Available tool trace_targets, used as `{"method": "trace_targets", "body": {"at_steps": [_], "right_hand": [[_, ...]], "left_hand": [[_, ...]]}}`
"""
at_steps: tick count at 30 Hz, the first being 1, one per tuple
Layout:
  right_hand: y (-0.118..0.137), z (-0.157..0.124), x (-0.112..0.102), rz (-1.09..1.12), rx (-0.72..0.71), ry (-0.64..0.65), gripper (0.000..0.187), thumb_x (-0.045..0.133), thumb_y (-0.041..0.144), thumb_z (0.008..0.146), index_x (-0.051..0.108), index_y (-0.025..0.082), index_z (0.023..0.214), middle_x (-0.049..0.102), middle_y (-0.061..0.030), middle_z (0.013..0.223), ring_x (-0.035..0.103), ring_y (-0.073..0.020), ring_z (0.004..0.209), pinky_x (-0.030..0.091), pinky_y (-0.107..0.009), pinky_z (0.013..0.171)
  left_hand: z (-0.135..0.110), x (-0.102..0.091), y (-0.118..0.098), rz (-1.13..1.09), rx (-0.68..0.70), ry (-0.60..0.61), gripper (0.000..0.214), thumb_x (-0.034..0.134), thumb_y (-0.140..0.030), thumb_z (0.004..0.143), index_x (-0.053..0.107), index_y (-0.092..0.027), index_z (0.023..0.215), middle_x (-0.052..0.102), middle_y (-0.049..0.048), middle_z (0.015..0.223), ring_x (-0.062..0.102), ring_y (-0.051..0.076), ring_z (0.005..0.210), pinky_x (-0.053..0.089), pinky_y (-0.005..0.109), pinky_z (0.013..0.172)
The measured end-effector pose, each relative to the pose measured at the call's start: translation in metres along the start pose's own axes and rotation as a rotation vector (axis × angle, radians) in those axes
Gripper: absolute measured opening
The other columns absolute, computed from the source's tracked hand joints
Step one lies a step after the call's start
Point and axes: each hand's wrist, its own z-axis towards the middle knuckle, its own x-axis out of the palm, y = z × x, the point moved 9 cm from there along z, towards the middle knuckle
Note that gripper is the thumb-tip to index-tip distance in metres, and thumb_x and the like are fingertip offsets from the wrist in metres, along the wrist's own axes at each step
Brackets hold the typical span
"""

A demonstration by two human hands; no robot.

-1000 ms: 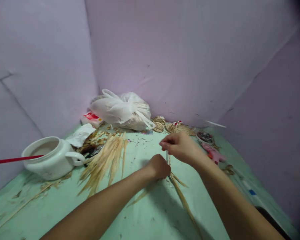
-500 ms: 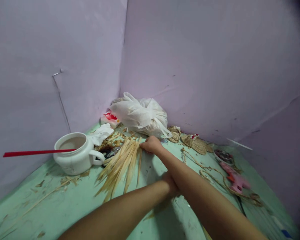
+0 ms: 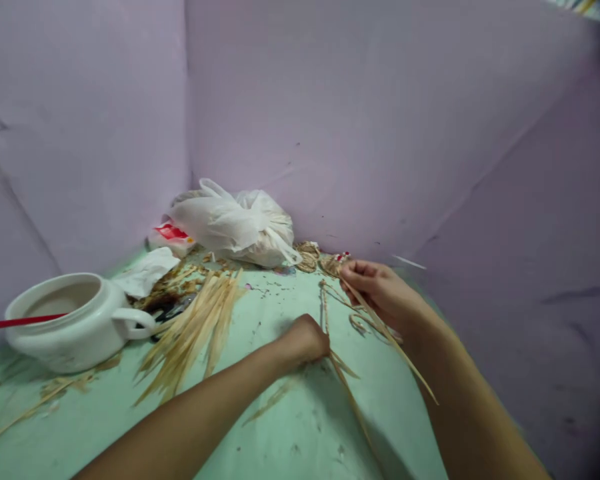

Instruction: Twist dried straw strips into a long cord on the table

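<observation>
My left hand is closed in a fist on the green table, pinning the end of a thin braided straw cord with loose straw ends trailing toward me. My right hand is raised a little to the right, its fingers pinched on a single long straw strip that slants down past my forearm. A loose pile of pale straw strips lies to the left of my left hand.
A white pot with a handle holding a red stick stands at the left. A white plastic bag sits in the corner, with small woven straw pieces beside it. Purple walls enclose the table on all sides.
My right hand has come back from the straw pile at the far left, now holding one strip up on the right. My left hand has stayed on the cord.
</observation>
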Motion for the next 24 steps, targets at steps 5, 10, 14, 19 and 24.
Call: {"method": "trace_targets", "body": {"at_steps": [5,10,14,19,24], "right_hand": [[-0.069,-0.047,-0.022,-0.084,0.179,-0.021,0.018,0.062,0.025,0.057,0.054,0.013,0.067,0.047,0.0042,0.051,0.04,-0.0055,0.044,0.031,-0.019,0.044],[-0.103,-0.05,-0.015,-0.18,0.285,0.007,0.006,0.059,0.016,0.056,0.054,0.012,0.056,0.044,0.0051,0.045,0.035,-0.0043,0.042,0.026,-0.018,0.042],[-0.115,-0.045,-0.016,-0.234,0.319,-0.03,0.003,0.058,0.014,0.054,0.055,0.013,0.055,0.047,0.0039,0.045,0.037,-0.0056,0.042,0.028,-0.018,0.041],[-0.126,-0.041,-0.015,-0.242,0.297,-0.04,0.01,0.06,0.014,0.051,0.059,0.013,0.061,0.051,0.0032,0.048,0.041,-0.0063,0.045,0.032,-0.018,0.044],[-0.124,-0.043,-0.008,-0.271,0.295,0.031,0.015,0.059,0.018,0.055,0.065,0.012,0.067,0.053,0.0019,0.051,0.039,-0.0059,0.045,0.03,-0.018,0.044]], "left_hand": [[-0.016,-0.002,0.003,0.062,-0.191,0.064,0.01,0.049,-0.013,0.054,0.047,-0.015,0.044,0.031,-0.0051,0.028,0.025,0.007,0.027,0.017,0.022,0.033],[-0.013,0.002,0.0,0.024,-0.138,0.087,0.012,0.048,-0.015,0.057,0.045,-0.015,0.045,0.034,-0.0058,0.03,0.023,0.005,0.026,0.014,0.02,0.031],[-0.01,0.004,0.001,0.018,-0.134,0.107,0.017,0.047,-0.018,0.058,0.042,-0.016,0.042,0.032,-0.0062,0.028,0.021,0.004,0.024,0.012,0.02,0.029],[-0.011,0.007,0.0,-0.014,-0.136,0.133,0.018,0.047,-0.018,0.058,0.042,-0.016,0.041,0.032,-0.0066,0.027,0.019,0.004,0.023,0.01,0.02,0.028],[-0.011,0.007,0.001,-0.028,-0.153,0.124,0.016,0.048,-0.019,0.059,0.045,-0.016,0.043,0.034,-0.0062,0.028,0.02,0.004,0.023,0.01,0.02,0.028]]}}
